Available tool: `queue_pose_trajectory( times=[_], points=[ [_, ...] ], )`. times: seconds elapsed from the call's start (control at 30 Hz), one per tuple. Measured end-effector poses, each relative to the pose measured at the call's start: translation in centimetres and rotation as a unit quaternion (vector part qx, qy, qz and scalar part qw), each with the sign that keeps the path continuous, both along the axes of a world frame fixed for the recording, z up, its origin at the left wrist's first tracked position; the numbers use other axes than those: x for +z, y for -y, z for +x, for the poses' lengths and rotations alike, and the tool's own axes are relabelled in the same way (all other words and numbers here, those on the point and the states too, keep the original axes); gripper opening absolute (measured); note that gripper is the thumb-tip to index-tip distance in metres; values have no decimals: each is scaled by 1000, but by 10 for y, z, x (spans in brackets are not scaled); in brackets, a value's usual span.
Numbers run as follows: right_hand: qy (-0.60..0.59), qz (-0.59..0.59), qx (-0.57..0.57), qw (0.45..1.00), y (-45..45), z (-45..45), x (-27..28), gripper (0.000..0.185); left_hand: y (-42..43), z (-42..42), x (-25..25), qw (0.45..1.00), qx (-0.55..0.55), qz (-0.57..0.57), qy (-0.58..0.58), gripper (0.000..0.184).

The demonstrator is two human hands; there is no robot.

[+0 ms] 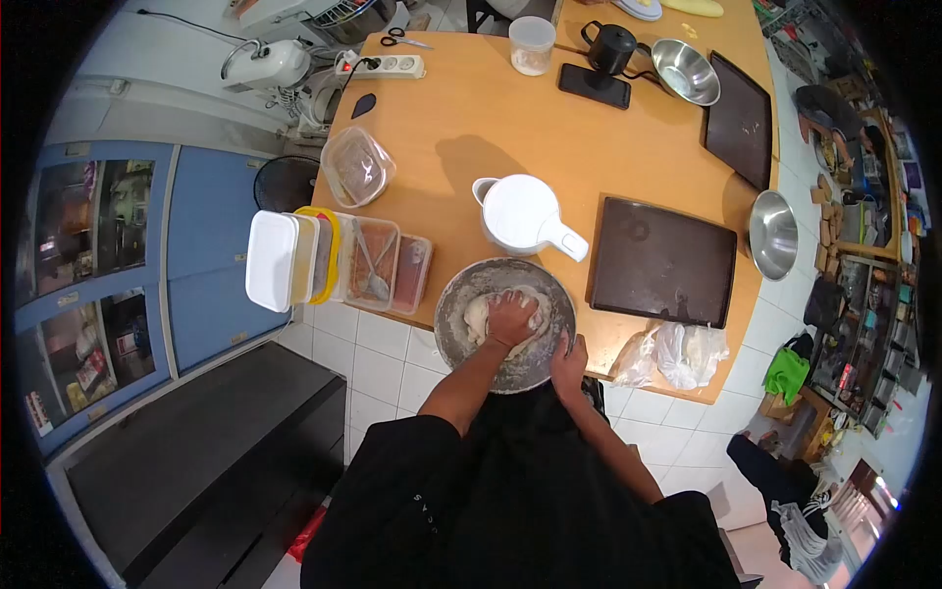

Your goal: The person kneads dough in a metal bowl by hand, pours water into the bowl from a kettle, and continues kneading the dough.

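Note:
A metal bowl [453, 346] with dough [478, 316] in it sits at the table's near edge, in front of my body. My left hand [512, 319] is inside the bowl, pressing on the dough with its fingers spread over it. At the bowl's right side, my right hand [567, 365] grips the rim, thumb up against the edge. Flour and dough bits coat the bowl's inner wall. Just beyond the bowl stands a white pitcher [520, 211], its handle-like end pointing right.
Plastic containers [373, 260] line the table's left edge. To the right lie a dark baking tray [663, 260] and plastic bags [691, 353]. Farther back are a clear tub [531, 47], a phone [594, 85], a black mug [610, 47] and steel bowls [772, 236].

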State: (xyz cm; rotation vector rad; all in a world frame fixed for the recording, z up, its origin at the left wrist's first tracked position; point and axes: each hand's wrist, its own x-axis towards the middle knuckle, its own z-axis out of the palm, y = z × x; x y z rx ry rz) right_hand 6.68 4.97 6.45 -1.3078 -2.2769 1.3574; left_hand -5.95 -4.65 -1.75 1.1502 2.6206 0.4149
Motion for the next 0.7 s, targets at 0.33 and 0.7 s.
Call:
queue_pose_trajectory(
  times=[0.33,0.7],
  points=[
    [21,-10,-2,1000,-1,-3,6,28,3,-30,5,993,-91,-66,38,44],
    [-3,66,1,998,2,-1,-1,30,4,-23,19,996,-29,-60,61,54]
  ],
)
